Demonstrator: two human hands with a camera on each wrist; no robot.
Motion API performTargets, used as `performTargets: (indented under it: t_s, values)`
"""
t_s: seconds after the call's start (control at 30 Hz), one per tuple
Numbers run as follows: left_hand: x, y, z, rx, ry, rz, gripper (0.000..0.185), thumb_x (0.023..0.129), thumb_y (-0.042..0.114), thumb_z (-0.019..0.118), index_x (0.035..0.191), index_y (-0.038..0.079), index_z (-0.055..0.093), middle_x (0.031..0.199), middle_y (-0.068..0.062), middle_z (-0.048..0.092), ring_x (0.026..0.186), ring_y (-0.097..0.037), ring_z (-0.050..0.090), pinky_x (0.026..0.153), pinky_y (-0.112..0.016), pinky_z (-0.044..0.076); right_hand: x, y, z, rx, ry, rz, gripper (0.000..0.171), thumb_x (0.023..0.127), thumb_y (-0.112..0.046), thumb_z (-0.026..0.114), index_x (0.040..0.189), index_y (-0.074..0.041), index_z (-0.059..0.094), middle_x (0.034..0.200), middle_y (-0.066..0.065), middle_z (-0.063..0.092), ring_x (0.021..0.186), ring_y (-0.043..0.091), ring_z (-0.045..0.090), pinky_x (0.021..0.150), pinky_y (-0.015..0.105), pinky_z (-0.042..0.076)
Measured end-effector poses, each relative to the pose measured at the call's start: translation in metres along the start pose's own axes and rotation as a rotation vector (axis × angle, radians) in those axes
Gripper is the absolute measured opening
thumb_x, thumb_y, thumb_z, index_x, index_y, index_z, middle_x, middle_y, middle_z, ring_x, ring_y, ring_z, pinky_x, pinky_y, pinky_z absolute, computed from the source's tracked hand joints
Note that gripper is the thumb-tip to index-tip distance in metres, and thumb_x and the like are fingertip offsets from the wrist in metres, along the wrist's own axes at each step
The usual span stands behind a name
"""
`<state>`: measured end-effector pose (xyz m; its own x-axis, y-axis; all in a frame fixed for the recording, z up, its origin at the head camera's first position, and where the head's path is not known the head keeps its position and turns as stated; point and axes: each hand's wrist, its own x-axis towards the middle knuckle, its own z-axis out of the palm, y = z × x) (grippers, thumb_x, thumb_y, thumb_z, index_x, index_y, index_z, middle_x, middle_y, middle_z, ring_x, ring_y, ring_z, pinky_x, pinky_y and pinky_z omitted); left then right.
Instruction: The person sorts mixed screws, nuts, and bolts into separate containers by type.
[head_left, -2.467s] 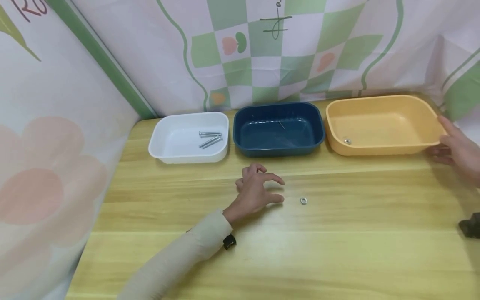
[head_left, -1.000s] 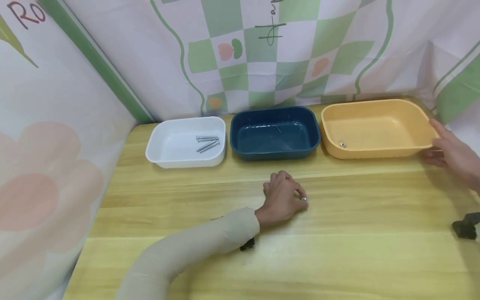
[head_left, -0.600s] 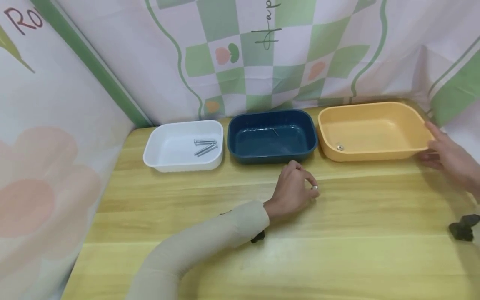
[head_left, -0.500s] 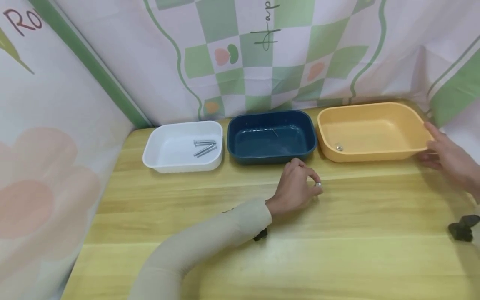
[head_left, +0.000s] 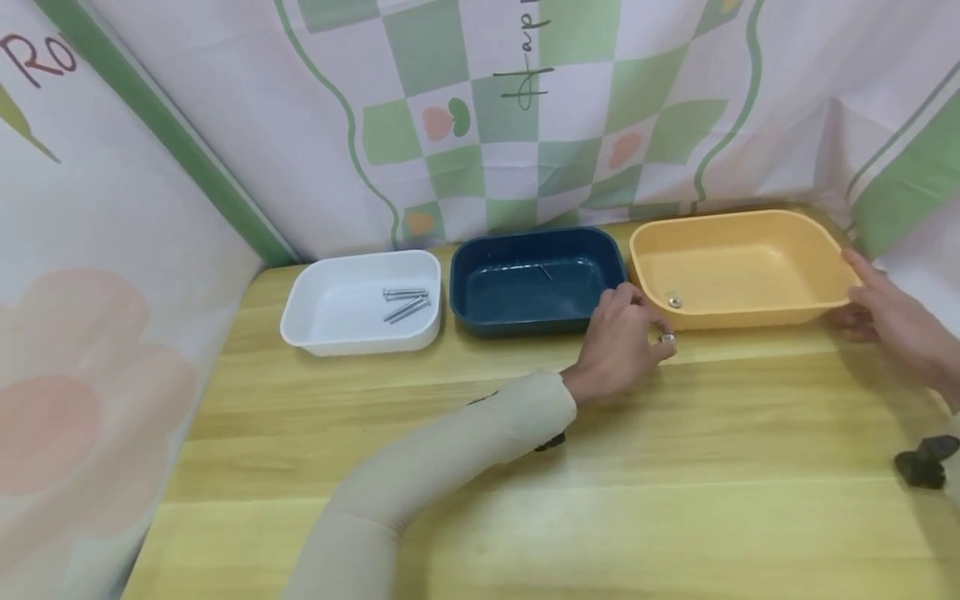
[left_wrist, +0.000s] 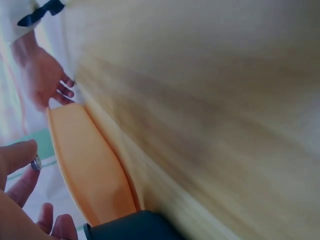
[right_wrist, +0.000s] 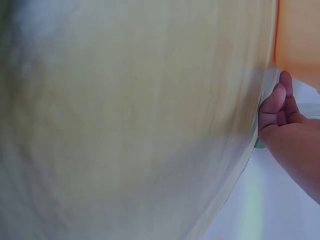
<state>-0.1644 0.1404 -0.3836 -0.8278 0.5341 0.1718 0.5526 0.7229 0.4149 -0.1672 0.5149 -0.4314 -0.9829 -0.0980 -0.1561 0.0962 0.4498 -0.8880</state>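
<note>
My left hand (head_left: 618, 346) pinches a small metal nut (head_left: 667, 338) between thumb and index finger, just in front of the yellow tray's near left corner. The nut (left_wrist: 36, 162) also shows at the fingertips in the left wrist view. Another nut (head_left: 675, 301) lies inside the yellow tray (head_left: 738, 318), near its front left corner. At that tray's right end my right hand (head_left: 900, 321) holds the rim and outer wall; some of its fingers are hidden. In the right wrist view the fingers of the right hand (right_wrist: 280, 107) meet the tray's corner.
Left of the yellow tray stands a dark blue tray (head_left: 517, 327) with a thin screw (head_left: 546, 272) in it. Farther left, a white tray (head_left: 360, 346) contains several bolts (head_left: 405, 304). Printed cloth (head_left: 502, 125) hangs behind the wooden table (head_left: 675, 517).
My left hand reached the nut on the table, pinched it and lifted it, then carried it right and back towards the yellow tray. My right hand stayed at that tray's end.
</note>
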Motion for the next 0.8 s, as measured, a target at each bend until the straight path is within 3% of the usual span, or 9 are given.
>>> performTargets:
  t_s: [0.03, 0.2, 0.23, 0.27, 0.43, 0.67, 0.8]
  values:
    - [0.002, 0.0, 0.0, 0.009, 0.004, 0.006, 0.011, 0.09, 0.035, 0.076, 0.097, 0.029, 0.08, 0.108, 0.011, 0.054, 0.104, -0.007, 0.04, 0.087, -0.017, 0.032, -0.001, -0.001, 0.001, -0.023, 0.004, -0.005, 0.061, 0.11, -0.017, 0.022, 0.159, -0.029, -0.012, 0.11, -0.03, 0.058, 0.085, -0.011, 0.058, 0.066, 0.015, 0.049]
    - [0.019, -0.002, -0.001, 0.011, 0.058, -0.019, 0.009, 0.091, 0.033, 0.074, 0.096, 0.028, 0.08, 0.112, 0.009, 0.056, 0.106, -0.008, 0.041, 0.085, -0.018, 0.033, -0.001, -0.008, 0.009, -0.043, -0.004, -0.055, 0.059, 0.11, -0.017, 0.022, 0.159, -0.02, -0.012, 0.115, -0.035, 0.053, 0.087, -0.013, 0.057, 0.068, 0.012, 0.048]
    - [0.022, -0.003, -0.001, 0.002, 0.062, -0.04, 0.008, 0.091, 0.033, 0.074, 0.095, 0.029, 0.08, 0.112, 0.009, 0.055, 0.107, -0.008, 0.041, 0.085, -0.018, 0.033, -0.001, -0.009, 0.011, -0.055, -0.004, -0.057, 0.059, 0.11, -0.017, 0.021, 0.159, -0.019, -0.012, 0.114, -0.034, 0.054, 0.087, -0.013, 0.057, 0.068, 0.012, 0.048]
    - [0.025, -0.003, -0.001, 0.0, 0.066, -0.059, 0.008, 0.09, 0.033, 0.074, 0.094, 0.029, 0.08, 0.113, 0.009, 0.055, 0.107, -0.009, 0.042, 0.085, -0.019, 0.034, 0.0, -0.011, 0.013, -0.053, -0.006, -0.054, 0.059, 0.11, -0.017, 0.021, 0.159, -0.018, -0.012, 0.101, -0.036, 0.054, 0.086, -0.012, 0.058, 0.067, 0.014, 0.048]
    - [0.037, -0.005, 0.005, -0.013, 0.047, -0.135, 0.006, 0.089, 0.037, 0.076, 0.091, 0.032, 0.078, 0.112, 0.01, 0.052, 0.106, -0.009, 0.039, 0.085, -0.021, 0.034, -0.003, -0.013, 0.018, -0.116, 0.006, -0.008, 0.059, 0.11, -0.018, 0.021, 0.158, -0.017, -0.013, 0.092, -0.027, 0.058, 0.083, -0.007, 0.055, 0.065, 0.021, 0.048]
    - [0.043, -0.008, 0.012, -0.008, 0.084, -0.16, 0.005, 0.089, 0.036, 0.076, 0.09, 0.031, 0.078, 0.114, 0.008, 0.05, 0.107, -0.012, 0.036, 0.082, -0.022, 0.031, -0.005, -0.011, 0.021, -0.165, 0.017, 0.018, 0.058, 0.11, -0.021, 0.019, 0.158, -0.021, -0.013, 0.087, 0.0, 0.054, 0.079, 0.005, 0.052, 0.065, 0.025, 0.046]
    - [0.045, -0.01, 0.012, 0.008, 0.106, -0.174, 0.005, 0.088, 0.035, 0.076, 0.089, 0.031, 0.078, 0.117, 0.006, 0.048, 0.11, -0.015, 0.035, 0.086, -0.024, 0.031, -0.006, -0.012, 0.021, -0.184, 0.027, 0.009, 0.058, 0.11, -0.023, 0.019, 0.159, -0.021, -0.013, 0.091, -0.001, 0.052, 0.08, 0.006, 0.052, 0.065, 0.026, 0.046]
